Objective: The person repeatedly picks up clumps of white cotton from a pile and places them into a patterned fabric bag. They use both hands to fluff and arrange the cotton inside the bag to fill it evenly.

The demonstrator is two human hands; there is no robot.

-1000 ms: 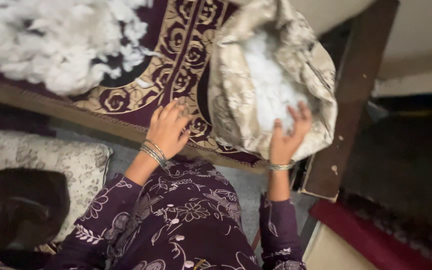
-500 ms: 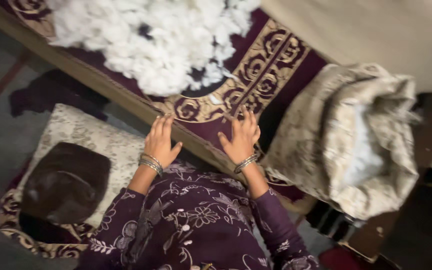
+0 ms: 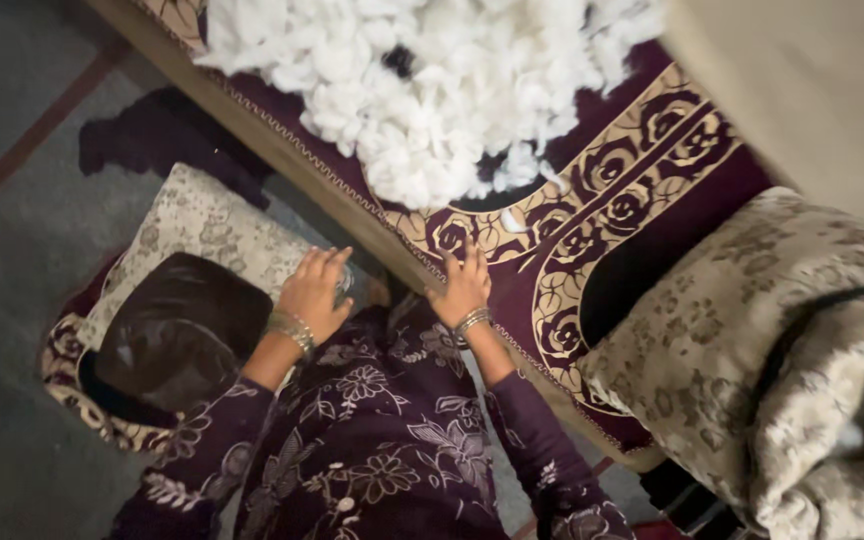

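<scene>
Closest to my camera I see the purple floral sleeves (image 3: 372, 440) of the person's garment filling the lower middle of the view, both forearms reaching away from me. My left hand (image 3: 314, 292), bangles at the wrist, sits with its fingers loosely curled over the near edge of the platform, next to the beige patterned cushion (image 3: 197, 225); something small and pale shows between its fingers, but I cannot tell what it is or whether it is gripped. A dark brown cushion (image 3: 177, 335) lies on top of that beige one, to the left of the arm. My right hand (image 3: 462, 285), also with bangles, rests palm down with fingers spread and relaxed on the maroon and gold rug (image 3: 602, 200), right at its gold rose border; it holds nothing. To the right, a beige floral fabric cover (image 3: 752, 350) bulges on the rug's edge, well apart from both hands. Beyond the hands, farther up the rug, lies the heap of white cotton stuffing (image 3: 432, 90), loose and fluffy, near but not touching my right fingertips. The grey floor (image 3: 12, 130) stretches away on the left.
</scene>
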